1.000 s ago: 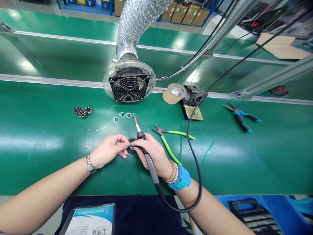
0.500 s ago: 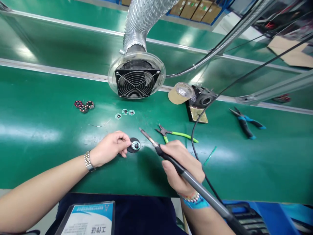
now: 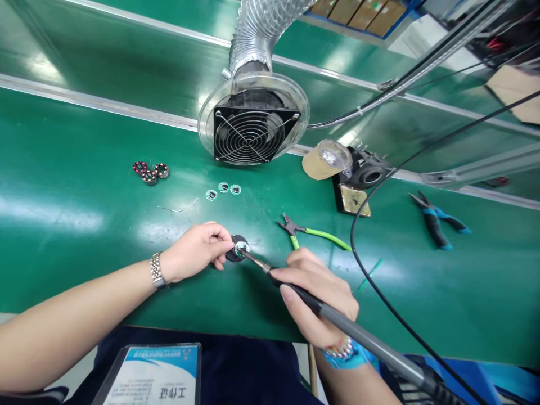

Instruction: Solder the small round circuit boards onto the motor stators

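The left hand (image 3: 194, 251) is nearly closed, its fingertips (image 3: 225, 236) pinching the edge of a dark round holder (image 3: 233, 253) that sits on the green bench (image 3: 84, 140). A small round circuit board (image 3: 242, 247) lies on that holder, just beyond the fingertips. The right hand (image 3: 316, 296) is curled firmly around the grey handle of a soldering iron (image 3: 358, 326), and the iron's thin metal tip reaches forward to touch the small round circuit board. A black cord (image 3: 379, 292) runs from the iron across the bench. A silver watch (image 3: 156, 270) circles the left wrist, while a blue strap (image 3: 348, 357) and beads (image 3: 341, 350) sit on the right wrist. Green-handled cutters (image 3: 295, 230) lie just beyond the right hand, and blue-handled pliers (image 3: 434, 225) lie farther right. Three small boards (image 3: 223, 188) and a little cluster of ring-shaped boards (image 3: 148, 173) sit well ahead of the left hand, near a thin piece of wire (image 3: 179, 207). Farther back stand a round extractor fan (image 3: 253, 128) with a silver duct (image 3: 257, 34) and an iron stand (image 3: 367, 175).
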Demonstrator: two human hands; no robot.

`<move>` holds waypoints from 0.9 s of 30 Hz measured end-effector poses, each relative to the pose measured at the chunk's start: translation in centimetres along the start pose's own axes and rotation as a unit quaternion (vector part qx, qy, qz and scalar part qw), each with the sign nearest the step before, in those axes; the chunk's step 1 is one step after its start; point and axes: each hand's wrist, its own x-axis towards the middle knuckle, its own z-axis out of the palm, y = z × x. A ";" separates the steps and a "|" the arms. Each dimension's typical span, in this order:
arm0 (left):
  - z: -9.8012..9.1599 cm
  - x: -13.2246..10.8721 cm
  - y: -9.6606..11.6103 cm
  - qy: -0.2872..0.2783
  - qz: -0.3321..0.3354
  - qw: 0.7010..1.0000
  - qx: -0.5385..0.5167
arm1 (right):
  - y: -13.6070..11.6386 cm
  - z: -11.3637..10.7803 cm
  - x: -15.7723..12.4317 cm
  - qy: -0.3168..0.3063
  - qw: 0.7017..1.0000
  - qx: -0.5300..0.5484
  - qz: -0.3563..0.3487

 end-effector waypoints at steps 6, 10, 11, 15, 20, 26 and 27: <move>0.1 0.1 0.0 0.004 0.000 1.000 0.002 | 0.1 0.1 0.0 -0.001 1.000 -0.008 0.005; 0.1 0.1 0.0 0.006 0.000 1.000 0.010 | 0.1 0.1 0.0 -0.007 1.000 0.000 0.000; 0.0 0.1 0.1 0.007 0.000 1.000 0.011 | 0.1 0.1 -0.1 -0.008 1.000 0.002 0.000; 0.0 0.0 0.0 0.009 0.000 1.000 0.014 | 0.2 0.1 -0.2 -0.010 1.000 0.003 0.000; 0.1 0.0 0.0 0.008 -0.002 1.000 0.017 | 0.1 0.1 0.0 -0.012 1.000 -0.002 0.000; 0.1 0.0 0.1 0.011 -0.004 1.000 0.018 | 0.1 0.0 0.1 -0.008 1.000 0.000 -0.005; 0.0 0.0 0.1 0.012 -0.003 1.000 0.018 | 0.1 0.0 0.1 -0.005 1.000 0.001 -0.004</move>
